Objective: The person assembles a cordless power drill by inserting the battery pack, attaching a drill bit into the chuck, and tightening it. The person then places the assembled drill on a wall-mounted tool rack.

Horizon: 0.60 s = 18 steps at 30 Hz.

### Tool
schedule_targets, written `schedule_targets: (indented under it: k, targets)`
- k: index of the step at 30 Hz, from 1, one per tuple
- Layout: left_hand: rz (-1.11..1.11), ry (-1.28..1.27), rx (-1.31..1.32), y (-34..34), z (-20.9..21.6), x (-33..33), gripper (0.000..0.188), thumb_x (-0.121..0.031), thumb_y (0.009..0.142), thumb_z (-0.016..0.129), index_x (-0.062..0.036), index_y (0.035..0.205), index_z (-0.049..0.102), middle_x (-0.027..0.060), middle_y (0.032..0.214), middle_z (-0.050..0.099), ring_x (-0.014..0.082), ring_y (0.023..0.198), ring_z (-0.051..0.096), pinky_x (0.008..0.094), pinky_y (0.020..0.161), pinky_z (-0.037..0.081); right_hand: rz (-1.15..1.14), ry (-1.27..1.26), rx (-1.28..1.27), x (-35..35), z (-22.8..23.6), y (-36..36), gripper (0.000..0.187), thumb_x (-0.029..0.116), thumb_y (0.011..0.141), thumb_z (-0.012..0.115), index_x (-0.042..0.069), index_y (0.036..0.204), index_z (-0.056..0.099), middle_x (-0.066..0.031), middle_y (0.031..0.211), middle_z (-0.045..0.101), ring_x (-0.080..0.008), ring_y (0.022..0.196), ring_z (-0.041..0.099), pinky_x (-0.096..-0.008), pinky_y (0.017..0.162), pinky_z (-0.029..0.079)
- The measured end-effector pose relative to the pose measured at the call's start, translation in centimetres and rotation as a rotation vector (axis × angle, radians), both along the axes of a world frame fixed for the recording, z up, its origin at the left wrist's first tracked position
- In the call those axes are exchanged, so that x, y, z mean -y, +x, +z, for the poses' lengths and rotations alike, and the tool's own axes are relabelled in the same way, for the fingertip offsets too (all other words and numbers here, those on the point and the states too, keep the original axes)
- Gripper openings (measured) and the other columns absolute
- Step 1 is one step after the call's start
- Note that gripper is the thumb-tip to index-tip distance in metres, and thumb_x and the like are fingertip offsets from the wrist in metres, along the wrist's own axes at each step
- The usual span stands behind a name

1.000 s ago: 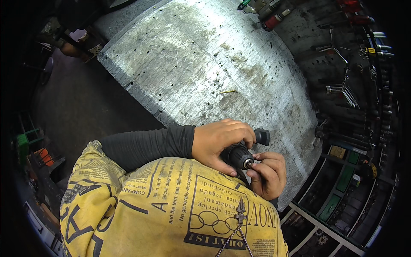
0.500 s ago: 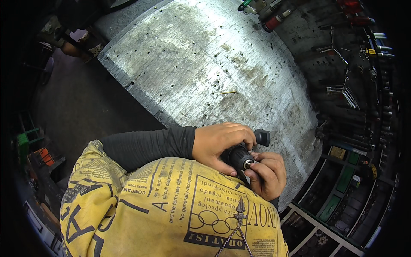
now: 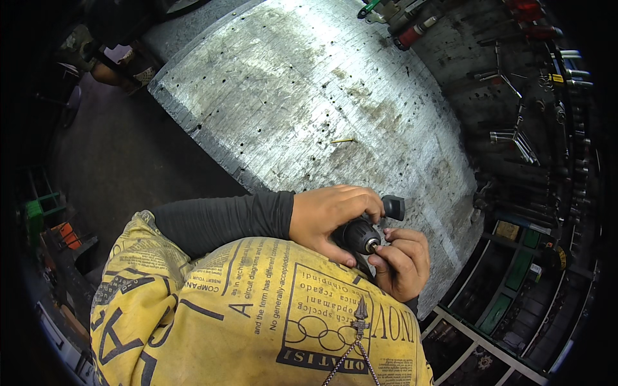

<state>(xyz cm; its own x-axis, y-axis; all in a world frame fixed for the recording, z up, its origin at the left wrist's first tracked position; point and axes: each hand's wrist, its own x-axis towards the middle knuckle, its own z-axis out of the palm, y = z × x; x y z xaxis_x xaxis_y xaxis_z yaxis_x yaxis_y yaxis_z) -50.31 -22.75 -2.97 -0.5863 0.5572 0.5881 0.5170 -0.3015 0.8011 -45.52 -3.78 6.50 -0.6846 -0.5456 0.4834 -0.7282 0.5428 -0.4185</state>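
Close to my body, above the near edge of the metal workbench [image 3: 270,96], I hold a black cordless drill [image 3: 354,235] with its chuck turned toward my right. My left hand [image 3: 331,215] is wrapped round the drill's body and chuck. The fingertips of my right hand [image 3: 405,260] pinch at the chuck's metal mouth; a small bit seems to be between them, mostly hidden. The drill's dark base [image 3: 394,206] sticks out beyond my left fingers. A thin brass-coloured drill bit [image 3: 343,140] lies on the bench ahead of my hands.
A red-and-black tool [image 3: 415,33] and a green-handled tool [image 3: 369,8] lie at the bench's far edge. Wrenches and sockets [image 3: 515,138] hang along the dark panel on the right. Below them stands a compartmented tray [image 3: 515,270]. Dark floor [image 3: 122,148] lies to the left.
My right fingertips have shifted very slightly at the chuck. Otherwise both hands and the drill are nearly still.
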Motion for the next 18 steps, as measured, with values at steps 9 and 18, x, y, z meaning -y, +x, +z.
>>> schedule_targets:
  k: [9, 18]
  targets:
    - [-0.061, -0.024, -0.075, -0.40, -0.22, 0.12, 0.054, -0.031, 0.079, 0.071, -0.0008, 0.119, 0.050, 0.0239, 0.127, 0.049, 0.0379, 0.112, 0.053, 0.0461, 0.094, 0.042, 0.006, -0.005, 0.004, 0.01, -0.02, -0.23, 0.031, 0.017, 0.067, 0.082, 0.008, 0.090, 0.063, -0.0040, 0.077, 0.055, -0.0234, 0.070, 0.057, -0.0353, 0.057, 0.047]
    - [-0.058, 0.051, -0.081, -0.71, -0.71, 0.03, 0.054, -0.030, 0.083, 0.067, 0.0025, 0.123, 0.050, 0.0229, 0.120, 0.054, 0.0384, 0.110, 0.055, 0.0449, 0.092, 0.045, 0.013, 0.016, -0.002, 0.27, 0.16, -0.59, 0.030, 0.016, 0.067, 0.081, 0.007, 0.089, 0.063, -0.0044, 0.077, 0.055, -0.0235, 0.068, 0.056, -0.0358, 0.057, 0.045]
